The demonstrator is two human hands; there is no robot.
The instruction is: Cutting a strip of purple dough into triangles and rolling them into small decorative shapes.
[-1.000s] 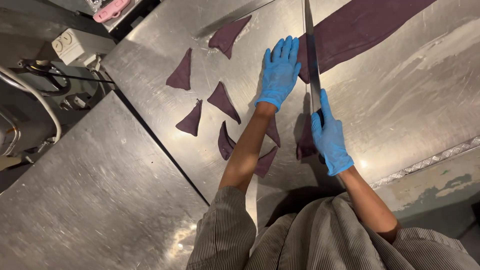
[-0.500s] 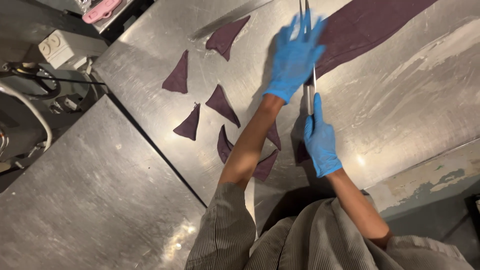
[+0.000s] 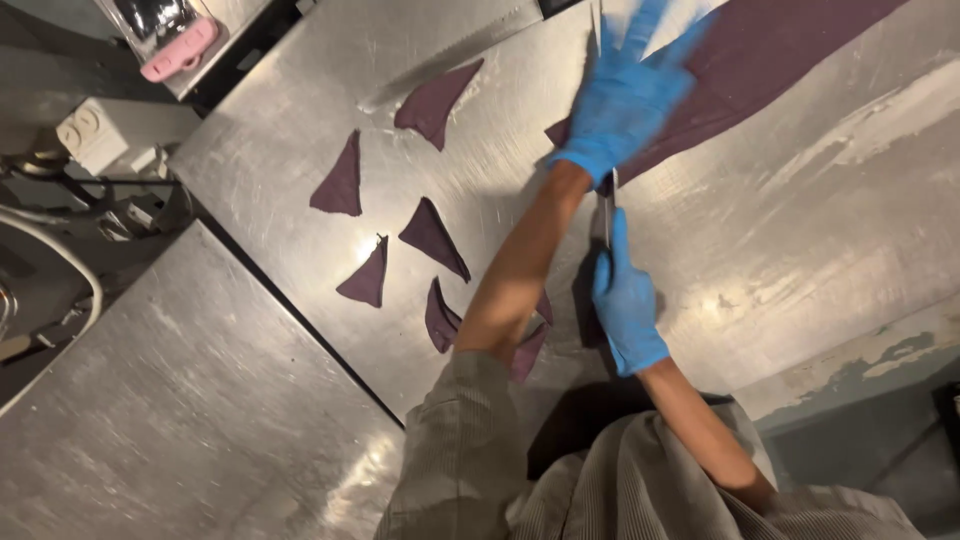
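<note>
Left hand: the left hand (image 3: 628, 95), in a blue glove, is spread flat with fingers splayed wide, pressing on the purple dough sheet (image 3: 770, 50) near its cut end; it grips nothing.
Right hand: the right hand (image 3: 625, 300), also blue-gloved, is closed round the handle of a long knife (image 3: 609, 205), forefinger laid along the spine.
Knife: the thin steel blade runs away from the body toward the far edge of the bench (image 3: 780, 250) and passes under the left hand; its tip is hidden.
Dough sheet: a long dark purple strip lying flat on the steel, running off to the upper right, well dusted round with flour smears.
Cut pieces: 5 purple triangles lie apart to the left, the nearest one (image 3: 433, 238) just beside the left forearm; more pieces (image 3: 440, 318) sit partly under that arm.
Handling, dough: likely soft, thin and limp, light, prone to stretch or tear if lifted by 1 corner; best held flat under an open palm, or lifted from below along a broad edge.
Handling, knife: stiff, sharp, probably slick with flour; hold belongs on the handle only.
Second bench: a lower steel surface (image 3: 170, 420) adjoins on the left.
</note>
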